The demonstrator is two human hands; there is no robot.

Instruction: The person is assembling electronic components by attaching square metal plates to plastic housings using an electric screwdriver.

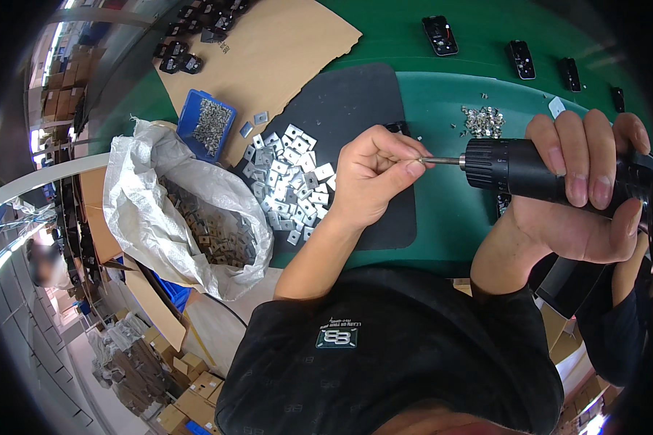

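Left of the fingers: crinkled white plastic sack [141, 210], then loose square silver metal plates [286, 181], likely parked for reach. Left hand [374, 174] pinches thumb-to-index at the slim grey steel bit [446, 161], probably steadying its tip; can't tell if anything's between. Right hand [579, 177] wraps the matte black cylindrical power screwdriver [511, 163], fingers curled.

Way through over upper dark mat [348, 94]; plate pile [290, 181] blocks left, power screwdriver [515, 168] and small-parts heap [484, 122] block right.
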